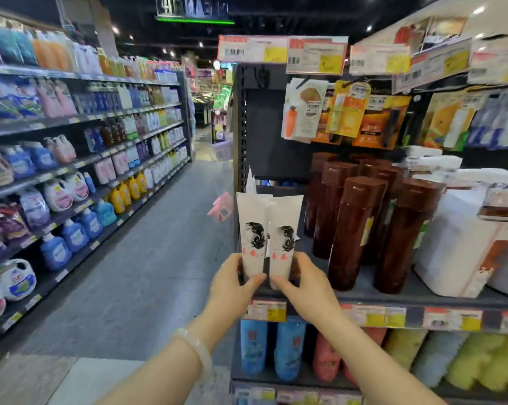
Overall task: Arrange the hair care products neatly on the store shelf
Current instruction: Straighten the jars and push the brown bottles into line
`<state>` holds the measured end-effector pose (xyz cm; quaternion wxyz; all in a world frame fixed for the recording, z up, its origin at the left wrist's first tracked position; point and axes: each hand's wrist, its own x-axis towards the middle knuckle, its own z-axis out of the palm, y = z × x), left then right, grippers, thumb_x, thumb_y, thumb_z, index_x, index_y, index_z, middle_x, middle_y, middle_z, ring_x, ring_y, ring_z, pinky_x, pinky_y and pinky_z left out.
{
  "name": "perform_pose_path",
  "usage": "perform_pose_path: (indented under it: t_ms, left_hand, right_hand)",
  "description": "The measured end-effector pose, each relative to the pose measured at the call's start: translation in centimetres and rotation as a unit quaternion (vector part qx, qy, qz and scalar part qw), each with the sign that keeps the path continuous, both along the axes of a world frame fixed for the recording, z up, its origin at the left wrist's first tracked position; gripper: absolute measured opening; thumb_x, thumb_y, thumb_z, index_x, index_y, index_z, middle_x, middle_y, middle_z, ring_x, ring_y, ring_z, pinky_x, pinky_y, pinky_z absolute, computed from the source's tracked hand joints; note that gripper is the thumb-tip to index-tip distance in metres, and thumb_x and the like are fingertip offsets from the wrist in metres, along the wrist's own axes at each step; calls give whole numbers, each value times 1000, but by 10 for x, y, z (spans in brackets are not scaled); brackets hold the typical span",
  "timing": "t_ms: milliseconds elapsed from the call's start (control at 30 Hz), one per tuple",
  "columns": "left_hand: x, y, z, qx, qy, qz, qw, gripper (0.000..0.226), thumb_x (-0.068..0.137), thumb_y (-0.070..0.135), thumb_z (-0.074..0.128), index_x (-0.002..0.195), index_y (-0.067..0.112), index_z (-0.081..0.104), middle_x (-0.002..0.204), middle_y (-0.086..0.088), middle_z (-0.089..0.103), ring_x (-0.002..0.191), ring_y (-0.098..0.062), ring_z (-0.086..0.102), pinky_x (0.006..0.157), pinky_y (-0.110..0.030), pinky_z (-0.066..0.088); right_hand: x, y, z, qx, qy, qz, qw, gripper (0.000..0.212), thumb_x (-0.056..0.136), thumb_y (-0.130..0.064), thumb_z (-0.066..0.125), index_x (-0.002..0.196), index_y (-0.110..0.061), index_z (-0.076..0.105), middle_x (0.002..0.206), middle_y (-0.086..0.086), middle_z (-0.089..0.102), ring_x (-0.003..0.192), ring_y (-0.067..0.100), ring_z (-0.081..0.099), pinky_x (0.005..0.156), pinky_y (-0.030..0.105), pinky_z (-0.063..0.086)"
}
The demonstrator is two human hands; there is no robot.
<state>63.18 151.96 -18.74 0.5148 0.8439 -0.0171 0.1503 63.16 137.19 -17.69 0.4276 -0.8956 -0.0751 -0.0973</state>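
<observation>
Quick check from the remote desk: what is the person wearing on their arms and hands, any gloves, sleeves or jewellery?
No gloves and no sleeves in view: both forearms are bare. The left hand has a pale, smooth, translucent-looking bangle at the wrist. The right hand shows no ring, watch or band.

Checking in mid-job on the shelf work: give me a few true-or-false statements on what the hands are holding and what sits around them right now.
1. Each hand holds one white tube at its lower end. True: the left hand grips the left white tube, the right hand the right white tube.
2. The two tubes lie flat on the shelf. False: they stand upright, side by side.
3. Brown bottles stand to the right of the tubes. True.
4. The shelf below holds only brown bottles. False: blue tubes and pink ones stand there.
5. The left wrist wears a pale bracelet. True.
</observation>
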Motion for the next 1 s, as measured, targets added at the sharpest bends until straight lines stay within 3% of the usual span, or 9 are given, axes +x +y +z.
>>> perform_pose_path:
  t_ms: [133, 233, 367, 500, 600, 700, 767, 900, 1000]
  left_hand:
    - [2, 1, -4, -6, 8, -19, 1000, 29, 81, 23, 67, 102, 30, 47, 101, 11, 59, 94, -6, 56, 74, -15, 43]
    - [4, 5, -6, -7, 3, -27, 1000, 32, 80, 26, 68, 104, 31, 47, 99, 16, 57, 92, -2, 55, 69, -12, 43]
    - [6, 8, -7, -22, 0, -53, 998, 34, 78, 26, 69, 103, 32, 47, 94, 20, 57, 90, 3, 56, 65, -11, 43]
    - [10, 15, -9, -44, 16, -92, 995, 40, 75, 26, 72, 104, 35, 45, 101, 18, 58, 94, 3, 56, 71, -11, 45]
    - [12, 29, -15, -38, 12, -129, 991, 59, 70, 32, 74, 116, 39, 37, 115, 19, 49, 108, 2, 49, 90, -18, 42]
    - [18, 57, -20, -7, 15, -175, 984, 66, 73, 36, 72, 127, 33, 34, 121, 18, 40, 115, 1, 42, 96, -18, 35]
    - [27, 80, -20, 9, 27, -207, 978, 72, 75, 38, 70, 135, 24, 33, 127, 13, 38, 118, -1, 40, 97, -17, 32]
    - [49, 119, -16, 52, 10, -243, 969, 63, 78, 36, 69, 131, 18, 40, 121, 8, 40, 116, -5, 43, 95, -15, 31]
    - [65, 134, -17, 54, 10, -263, 963, 56, 78, 34, 69, 126, 17, 46, 118, 6, 45, 115, -8, 46, 96, -19, 35]
  right_hand:
    - [-1, -6, 0, -8, -12, -9, 1000, 41, 82, -27, 65, 118, -19, 48, 108, -6, 63, 98, 10, 59, 82, 23, 47]
    - [-1, -8, 1, -15, -17, -22, 1000, 34, 83, -27, 64, 113, -21, 49, 99, -9, 61, 88, 6, 57, 70, 14, 41]
    - [-2, -5, 0, -14, -18, -44, 999, 30, 82, -29, 64, 108, -25, 48, 101, -8, 63, 89, 6, 58, 74, 18, 43]
    - [-4, -2, -1, -9, -6, -62, 998, 50, 80, -30, 68, 124, -24, 44, 114, -12, 59, 99, 2, 55, 75, 10, 41]
    - [-15, 4, -1, 41, -60, -133, 988, 69, 76, -28, 73, 135, -22, 38, 123, -15, 51, 114, -1, 48, 94, 15, 36]
    - [-33, 28, 1, 79, -179, -196, 961, 39, 80, -21, 69, 115, -25, 52, 108, -13, 56, 101, -11, 51, 84, 3, 37]
    - [-41, 55, 2, 81, -219, -215, 948, 25, 82, -16, 66, 103, -24, 56, 100, -9, 58, 95, -7, 54, 79, 2, 39]
    - [-43, 110, 1, 97, -225, -237, 940, 21, 82, -7, 66, 94, -23, 59, 93, -7, 59, 88, -2, 56, 74, 4, 41]
    - [-43, 140, -1, 108, -197, -260, 939, 25, 82, -10, 67, 89, -31, 56, 91, -7, 58, 86, -2, 56, 69, 4, 43]
